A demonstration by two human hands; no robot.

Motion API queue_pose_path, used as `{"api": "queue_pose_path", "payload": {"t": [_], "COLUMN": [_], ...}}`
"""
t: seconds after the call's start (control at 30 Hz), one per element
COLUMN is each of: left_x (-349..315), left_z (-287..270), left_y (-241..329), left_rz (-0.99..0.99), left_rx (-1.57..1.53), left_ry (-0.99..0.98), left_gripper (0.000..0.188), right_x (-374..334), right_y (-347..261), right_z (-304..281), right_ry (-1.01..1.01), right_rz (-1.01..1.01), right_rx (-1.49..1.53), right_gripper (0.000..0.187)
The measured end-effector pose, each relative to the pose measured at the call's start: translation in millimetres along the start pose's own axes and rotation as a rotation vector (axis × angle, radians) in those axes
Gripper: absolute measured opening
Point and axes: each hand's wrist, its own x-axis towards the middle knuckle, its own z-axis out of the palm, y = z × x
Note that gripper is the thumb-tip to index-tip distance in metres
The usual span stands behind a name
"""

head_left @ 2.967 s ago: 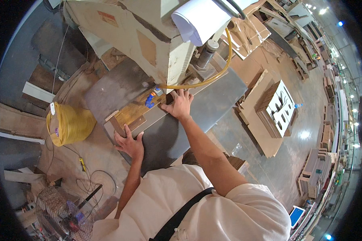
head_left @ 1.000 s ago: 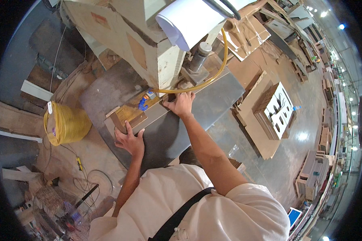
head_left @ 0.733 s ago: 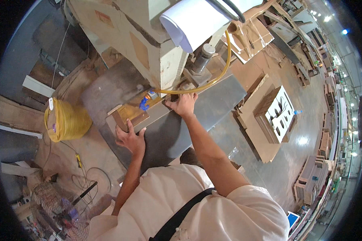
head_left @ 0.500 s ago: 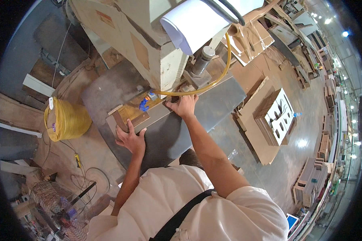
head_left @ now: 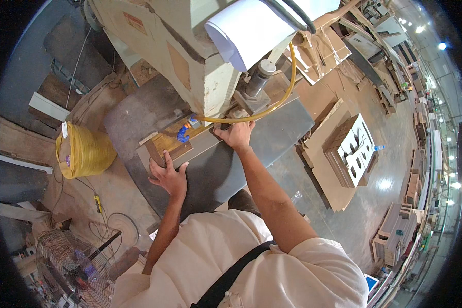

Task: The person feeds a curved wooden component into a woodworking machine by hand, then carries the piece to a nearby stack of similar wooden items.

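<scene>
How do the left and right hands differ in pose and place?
The left hand is at the board's left end; the right hand is farther right, beside the machine's lower corner. The left hand's fingers are spread and mostly visible; the right hand's are bent, their tips partly hidden. Both are bare.

We are seeing small lamps shining at the upper right, white glare glowing on the smooth floor, and a dark shadow lying across the gray table, while straight lines are bending near the black edges.
</scene>
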Motion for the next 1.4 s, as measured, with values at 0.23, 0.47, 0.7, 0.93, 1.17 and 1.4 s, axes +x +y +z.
{"api": "queue_pose_path", "payload": {"t": [0.23,0.47,0.7,0.93,1.17,1.4], "left_x": [0,1,4,2,2,2], "left_z": [-1,0,-3,-1,1,3], "left_y": [7,15,22,29,32,37], "left_rz": [-0.023,-0.010,-0.010,-0.046,-0.048,-0.043], "left_rx": [-0.013,-0.013,-0.017,-0.042,-0.016,-0.018], "left_ry": [-0.035,-0.032,-0.023,-0.036,-0.043,-0.011], "left_gripper": [0.086,0.087,0.090,0.091,0.091,0.091], "right_x": [2,5,9,6,10,12], "right_y": [4,16,24,35,36,39], "right_z": [-3,4,9,8,8,5], "right_ry": [-0.015,0.030,-0.001,0.085,0.025,0.027], "right_rz": [0.018,0.005,0.010,-0.035,-0.017,-0.003], "right_rx": [0.007,-0.028,0.023,0.006,-0.056,-0.038], "right_gripper": [0.074,0.074,0.075,0.077,0.070,0.074]}}
